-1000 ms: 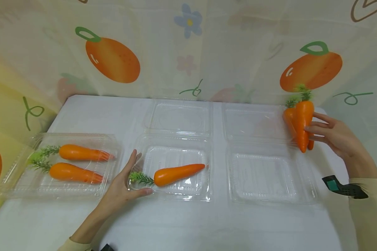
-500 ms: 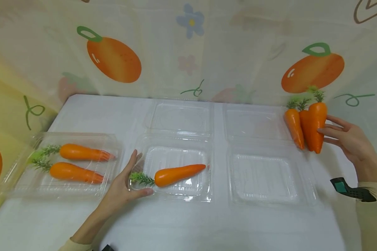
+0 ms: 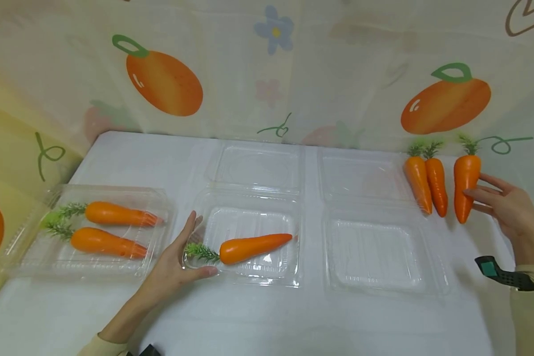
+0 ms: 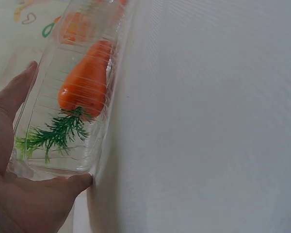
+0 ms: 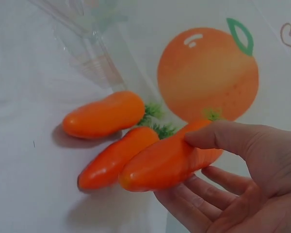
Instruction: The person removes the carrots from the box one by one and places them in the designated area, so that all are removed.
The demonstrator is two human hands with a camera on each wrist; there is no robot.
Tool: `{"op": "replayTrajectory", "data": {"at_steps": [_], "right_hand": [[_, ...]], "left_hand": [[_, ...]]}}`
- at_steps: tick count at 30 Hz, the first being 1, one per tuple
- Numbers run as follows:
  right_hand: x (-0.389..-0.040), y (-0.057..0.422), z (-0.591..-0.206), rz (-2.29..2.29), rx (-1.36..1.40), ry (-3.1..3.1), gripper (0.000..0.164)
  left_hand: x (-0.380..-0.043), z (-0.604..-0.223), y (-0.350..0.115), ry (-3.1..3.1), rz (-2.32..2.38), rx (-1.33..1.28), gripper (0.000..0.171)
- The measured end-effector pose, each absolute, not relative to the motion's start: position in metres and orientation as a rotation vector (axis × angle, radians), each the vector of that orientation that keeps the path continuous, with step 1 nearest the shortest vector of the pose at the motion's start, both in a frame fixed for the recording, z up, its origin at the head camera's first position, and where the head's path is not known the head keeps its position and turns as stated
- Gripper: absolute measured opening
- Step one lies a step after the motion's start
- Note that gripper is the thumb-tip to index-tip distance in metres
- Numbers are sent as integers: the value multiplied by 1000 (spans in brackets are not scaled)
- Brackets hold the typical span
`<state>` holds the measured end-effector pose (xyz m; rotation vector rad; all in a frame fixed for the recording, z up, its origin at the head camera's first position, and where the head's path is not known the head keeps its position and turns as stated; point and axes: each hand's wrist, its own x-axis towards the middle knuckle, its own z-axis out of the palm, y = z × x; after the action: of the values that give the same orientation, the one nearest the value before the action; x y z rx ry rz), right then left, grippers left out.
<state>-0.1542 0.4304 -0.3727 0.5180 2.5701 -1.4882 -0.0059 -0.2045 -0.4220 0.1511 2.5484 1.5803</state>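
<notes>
In the head view, my left hand (image 3: 173,262) holds the left end of the middle clear plastic container (image 3: 249,277), thumb at the front edge and fingers at the far side. One orange toy carrot (image 3: 249,248) with a green leafy top lies in that container; its leaves (image 4: 53,133) show near the hand in the left wrist view. At the far right, my right hand (image 3: 509,207) pinches another carrot (image 3: 467,185) between thumb and fingers, tip towards me. Two more carrots, one (image 3: 417,183) and another (image 3: 437,185), lie side by side left of it.
An open container (image 3: 374,287) with its lid (image 3: 360,170) folded back stands right of the middle one, whose lid (image 3: 255,168) also lies back. At left, a lidded container (image 3: 31,247) holds two carrots (image 3: 115,214). A printed curtain (image 3: 329,74) hangs behind the white table (image 3: 267,326).
My right hand has moved rightward with its carrot, away from the other two, which now show separately on the table. The left hand stays at the middle container.
</notes>
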Motion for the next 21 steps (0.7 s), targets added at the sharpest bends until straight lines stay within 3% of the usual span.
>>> {"op": "replayTrajectory", "data": {"at_steps": [21], "right_hand": [[-185,444,-387,-1156,527,2584,83]], "left_hand": [[-3,-424,-202,2536,1570,125,116]]}}
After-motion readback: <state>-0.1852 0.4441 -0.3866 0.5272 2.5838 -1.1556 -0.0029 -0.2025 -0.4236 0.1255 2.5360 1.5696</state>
